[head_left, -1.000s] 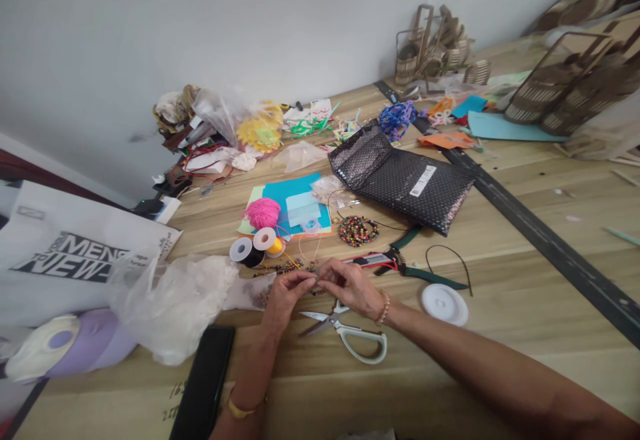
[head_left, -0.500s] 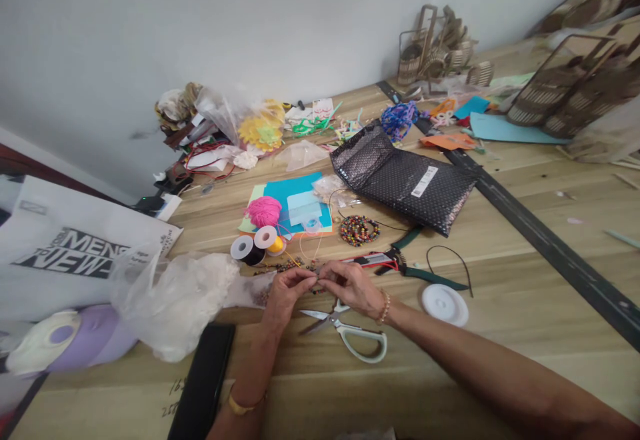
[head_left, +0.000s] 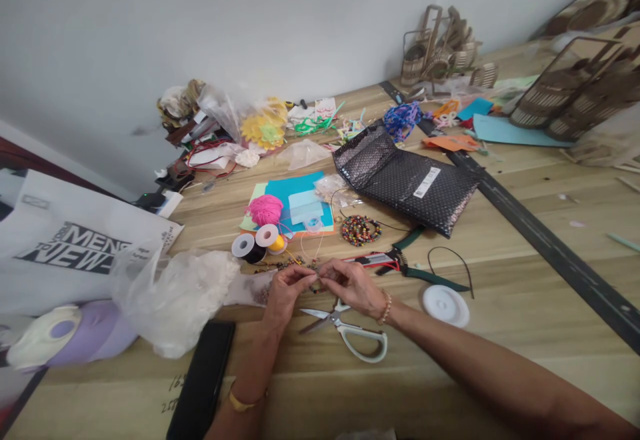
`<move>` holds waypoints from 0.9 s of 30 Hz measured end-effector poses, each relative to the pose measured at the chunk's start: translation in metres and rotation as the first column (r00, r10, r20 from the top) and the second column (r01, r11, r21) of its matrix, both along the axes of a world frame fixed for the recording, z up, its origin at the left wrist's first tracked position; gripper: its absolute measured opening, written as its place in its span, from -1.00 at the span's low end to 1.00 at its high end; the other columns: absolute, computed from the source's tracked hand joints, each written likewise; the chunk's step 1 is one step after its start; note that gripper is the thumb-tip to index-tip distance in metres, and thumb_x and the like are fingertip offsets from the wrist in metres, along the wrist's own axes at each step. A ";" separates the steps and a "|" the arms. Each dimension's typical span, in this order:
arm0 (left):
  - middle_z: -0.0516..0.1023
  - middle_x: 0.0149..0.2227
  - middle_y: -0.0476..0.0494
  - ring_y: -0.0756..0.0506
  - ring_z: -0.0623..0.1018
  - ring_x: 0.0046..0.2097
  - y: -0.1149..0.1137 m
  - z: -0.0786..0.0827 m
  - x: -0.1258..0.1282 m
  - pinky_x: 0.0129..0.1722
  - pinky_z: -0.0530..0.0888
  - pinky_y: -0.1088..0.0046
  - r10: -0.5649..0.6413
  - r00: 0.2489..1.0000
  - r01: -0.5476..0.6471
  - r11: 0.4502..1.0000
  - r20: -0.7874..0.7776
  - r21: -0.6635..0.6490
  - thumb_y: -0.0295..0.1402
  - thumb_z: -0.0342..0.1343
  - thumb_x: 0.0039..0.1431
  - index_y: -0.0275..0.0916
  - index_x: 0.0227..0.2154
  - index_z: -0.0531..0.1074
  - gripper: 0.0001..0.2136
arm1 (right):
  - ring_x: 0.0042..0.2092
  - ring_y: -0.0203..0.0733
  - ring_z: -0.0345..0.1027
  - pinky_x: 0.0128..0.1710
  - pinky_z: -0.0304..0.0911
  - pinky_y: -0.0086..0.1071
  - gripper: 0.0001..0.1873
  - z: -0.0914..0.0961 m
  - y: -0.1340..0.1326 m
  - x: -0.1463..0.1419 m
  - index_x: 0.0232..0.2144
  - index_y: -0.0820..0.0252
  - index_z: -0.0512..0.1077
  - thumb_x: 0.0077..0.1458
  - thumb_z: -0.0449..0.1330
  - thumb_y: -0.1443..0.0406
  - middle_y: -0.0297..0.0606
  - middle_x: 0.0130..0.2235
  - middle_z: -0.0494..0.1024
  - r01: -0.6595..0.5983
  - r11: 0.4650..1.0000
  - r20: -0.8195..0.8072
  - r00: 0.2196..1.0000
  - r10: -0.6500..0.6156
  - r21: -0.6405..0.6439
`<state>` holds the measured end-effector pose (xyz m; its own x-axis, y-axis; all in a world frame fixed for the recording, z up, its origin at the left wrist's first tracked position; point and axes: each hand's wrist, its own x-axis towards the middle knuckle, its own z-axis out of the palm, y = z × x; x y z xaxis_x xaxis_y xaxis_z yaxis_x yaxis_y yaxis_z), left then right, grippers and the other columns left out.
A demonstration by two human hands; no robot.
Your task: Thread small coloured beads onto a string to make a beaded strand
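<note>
My left hand (head_left: 291, 288) and my right hand (head_left: 351, 285) meet fingertip to fingertip above the table, each in a pinch. A small beaded string (head_left: 315, 287) shows at the fingertips; most of it is hidden behind the fingers. Just below the hands lie scissors (head_left: 363, 343) with pale handles, blades apart. Beyond the right hand are a red utility knife (head_left: 373, 260) and green-handled pliers (head_left: 425, 277). A coil of multicoloured beads (head_left: 360, 230) lies farther back. Left of it stand a black thread spool (head_left: 245, 248) and a yellow one (head_left: 271, 239).
Pink yarn (head_left: 265, 210) rests on coloured paper (head_left: 290, 187). A black bubble mailer (head_left: 420, 183) lies behind the pliers, a white spool (head_left: 446, 305) to the right. Left are a plastic bag (head_left: 185, 297) and a black phone-like slab (head_left: 203, 380). Woven baskets (head_left: 555, 90) stand back right.
The fingers have shifted very slightly while staying pinched together. The whole view has moved a little; objects on the table keep their places.
</note>
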<state>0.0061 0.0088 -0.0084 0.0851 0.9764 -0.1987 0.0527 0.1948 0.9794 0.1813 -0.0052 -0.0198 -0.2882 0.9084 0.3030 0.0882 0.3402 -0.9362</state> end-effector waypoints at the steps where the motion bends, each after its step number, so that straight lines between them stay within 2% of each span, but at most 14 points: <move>1: 0.58 -0.53 -0.02 -0.03 0.50 -0.44 0.000 0.000 0.000 -0.33 0.41 0.47 0.006 1.000 -0.006 1.000 0.000 0.002 -0.39 0.36 -0.24 -0.26 -0.56 0.56 -0.88 | -0.51 -0.34 0.33 -0.51 0.23 -0.52 -0.92 0.000 0.000 0.000 -0.36 0.23 0.37 0.13 0.11 0.32 -0.34 -0.53 0.48 -0.002 1.000 -0.003 1.000 0.002 -0.004; 16: 0.59 -0.47 -0.06 -0.05 0.52 -0.38 -0.001 -0.001 0.003 -0.30 0.43 0.46 -0.009 1.000 0.011 0.998 -0.023 0.062 -0.39 0.33 -0.18 -0.25 -0.56 0.56 -0.92 | -0.55 -0.36 0.25 -0.53 0.17 -0.53 -0.89 0.002 0.000 0.000 -0.44 0.22 0.39 0.11 0.12 0.33 -0.37 -0.57 0.44 0.044 0.999 0.031 0.999 -0.044 -0.004; 22: 0.60 -0.49 -0.05 -0.03 0.51 -0.42 -0.002 -0.003 0.003 -0.34 0.41 0.48 -0.002 0.999 0.003 1.000 -0.033 0.017 -0.38 0.33 -0.19 -0.26 -0.51 0.58 -0.89 | -0.54 -0.37 0.25 -0.52 0.19 -0.54 -0.91 0.002 0.000 0.000 -0.42 0.22 0.37 0.11 0.12 0.33 -0.39 -0.56 0.43 0.052 0.999 0.028 0.998 -0.052 0.003; 27: 0.59 -0.50 -0.03 -0.02 0.50 -0.42 -0.002 -0.002 0.004 -0.35 0.40 0.49 -0.010 1.000 0.011 0.999 -0.025 0.032 -0.38 0.32 -0.17 -0.25 -0.53 0.57 -0.91 | -0.52 -0.36 0.26 -0.50 0.21 -0.52 -0.91 0.002 0.000 -0.001 -0.43 0.21 0.37 0.11 0.13 0.32 -0.39 -0.55 0.43 0.047 0.999 0.025 0.999 -0.047 -0.006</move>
<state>0.0096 0.0065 -0.0107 0.0907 0.9814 -0.1693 0.0787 0.1624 0.9836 0.1808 -0.0050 -0.0174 -0.2521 0.9231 0.2903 0.1272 0.3290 -0.9357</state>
